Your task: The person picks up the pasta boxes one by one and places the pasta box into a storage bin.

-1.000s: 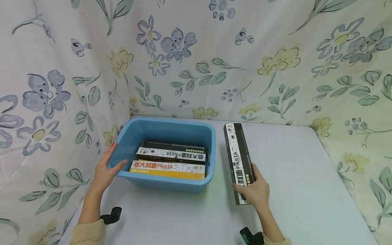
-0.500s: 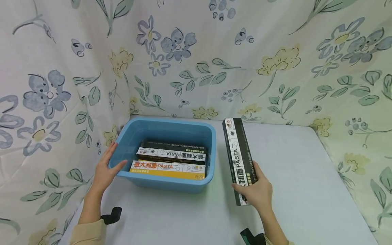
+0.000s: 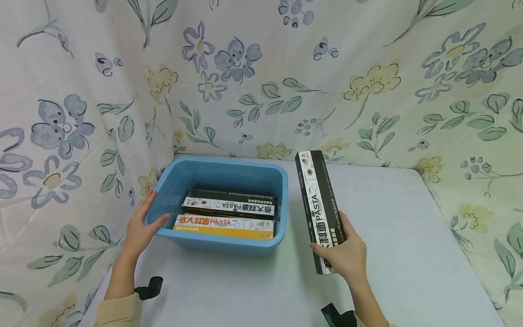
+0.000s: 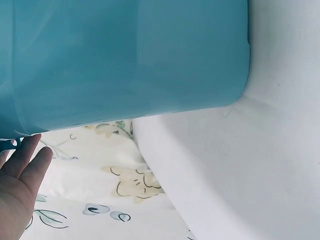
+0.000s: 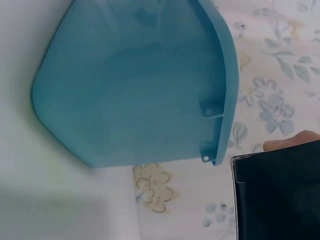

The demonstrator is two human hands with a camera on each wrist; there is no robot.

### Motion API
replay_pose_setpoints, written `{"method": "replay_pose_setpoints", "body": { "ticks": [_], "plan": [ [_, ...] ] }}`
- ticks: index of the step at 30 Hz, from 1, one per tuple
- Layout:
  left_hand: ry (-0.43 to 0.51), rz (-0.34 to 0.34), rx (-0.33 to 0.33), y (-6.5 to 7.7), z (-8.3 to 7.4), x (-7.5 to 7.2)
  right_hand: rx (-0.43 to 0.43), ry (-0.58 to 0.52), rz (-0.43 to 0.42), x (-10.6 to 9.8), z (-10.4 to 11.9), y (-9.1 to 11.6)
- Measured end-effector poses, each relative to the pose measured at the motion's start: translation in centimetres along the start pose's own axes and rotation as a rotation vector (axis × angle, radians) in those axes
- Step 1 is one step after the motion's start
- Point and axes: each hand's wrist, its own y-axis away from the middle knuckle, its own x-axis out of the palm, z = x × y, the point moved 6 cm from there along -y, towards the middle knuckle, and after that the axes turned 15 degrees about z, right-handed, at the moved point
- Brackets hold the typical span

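Note:
My right hand (image 3: 345,254) grips the near end of a long black-and-white pasta box (image 3: 320,204), thumb on its left side and fingers on its right. Held to the right of the blue plastic bin (image 3: 220,249), the box points away from me. Its dark end (image 5: 280,195) fills the lower right of the right wrist view, with a fingertip showing above. My left hand (image 3: 140,227) rests at the bin's front left corner, fingers straight along the outside and thumb over the rim. Inside the bin lie a yellow-and-white pasta box (image 3: 224,227) and a black-and-white one (image 3: 229,205) behind it.
The bin stands on a white table (image 3: 408,236), close to a floral curtain (image 3: 261,91) that hangs behind and along both sides. A dark wrist mount (image 3: 149,288) sits on the left wrist, another on the right.
The far end of the pasta box in my right hand has risen steadily, and the right hand has shifted slightly up and right. My left hand and the bin stay put.

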Motion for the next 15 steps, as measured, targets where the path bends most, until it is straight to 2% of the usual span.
{"method": "replay_pose_setpoints", "body": {
  "ticks": [8,15],
  "plan": [
    [0.001,-0.003,0.003,0.0,0.1,0.0,-0.016,-0.041,0.035,-0.3,1.1,0.0],
    [0.000,-0.007,0.007,0.0,0.0,0.0,-0.064,-0.090,0.081,0.1,2.5,-0.2]
  ]
}}
